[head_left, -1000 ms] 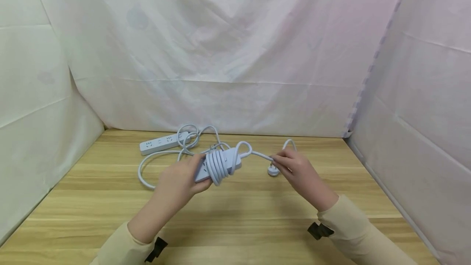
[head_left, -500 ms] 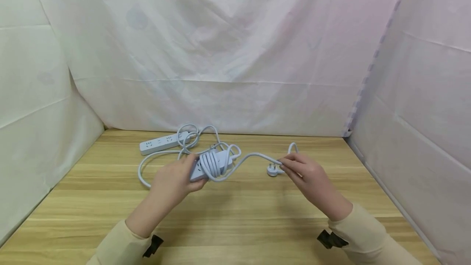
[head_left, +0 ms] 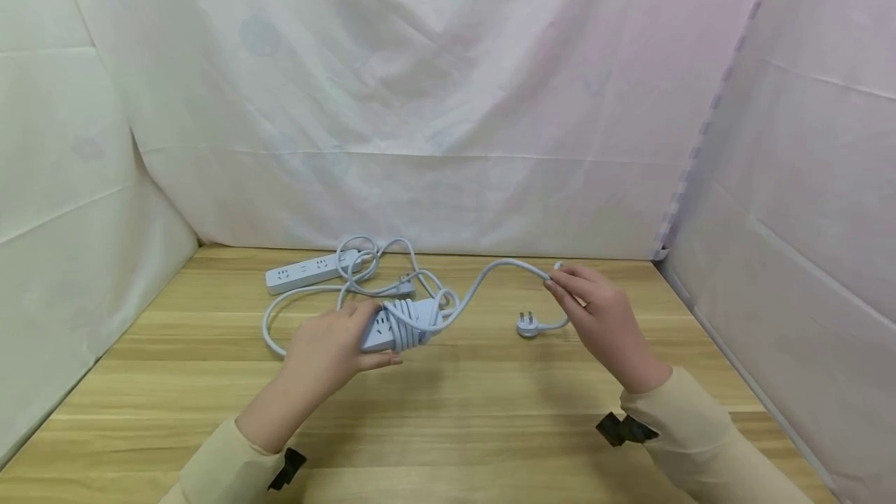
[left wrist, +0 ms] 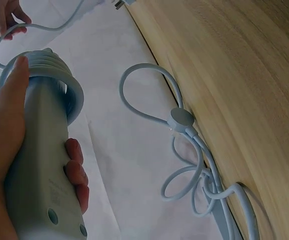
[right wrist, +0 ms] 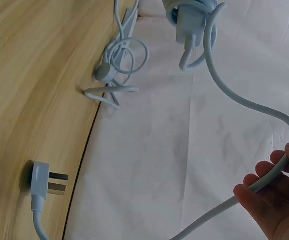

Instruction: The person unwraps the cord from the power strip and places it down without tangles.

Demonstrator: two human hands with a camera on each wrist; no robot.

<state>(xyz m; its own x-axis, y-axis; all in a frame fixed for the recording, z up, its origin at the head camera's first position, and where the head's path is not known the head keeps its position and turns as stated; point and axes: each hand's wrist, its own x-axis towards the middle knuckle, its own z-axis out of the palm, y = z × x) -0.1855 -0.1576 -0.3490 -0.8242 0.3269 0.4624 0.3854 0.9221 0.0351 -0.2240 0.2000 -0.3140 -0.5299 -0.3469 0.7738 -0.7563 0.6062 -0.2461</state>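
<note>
My left hand (head_left: 325,344) grips one end of a white power strip (head_left: 379,333). Several turns of the strip's cord (head_left: 404,325) are wrapped round its other end. In the left wrist view the strip's plain underside (left wrist: 44,150) faces the camera, thumb on one side and fingers on the other. To the right, my right hand (head_left: 595,317) pinches the free length of cord (right wrist: 257,106), which runs in a raised curve back to the wrapped strip. Beyond that pinch the cord leads to its plug (head_left: 528,325), low by the table to the left of the right hand, prongs showing.
A second white power strip (head_left: 301,274) lies on the wooden table (head_left: 448,442) at the back left. Its cord (head_left: 269,325) spreads in loose loops behind the left hand, with its plug (head_left: 405,287) among them. White cloth (head_left: 448,99) hangs behind and at both sides.
The right hand has moved right, then up, drawing the cord into a higher curve. The held strip has shifted slightly left and lower. The cord's plug has moved a little to the right.
</note>
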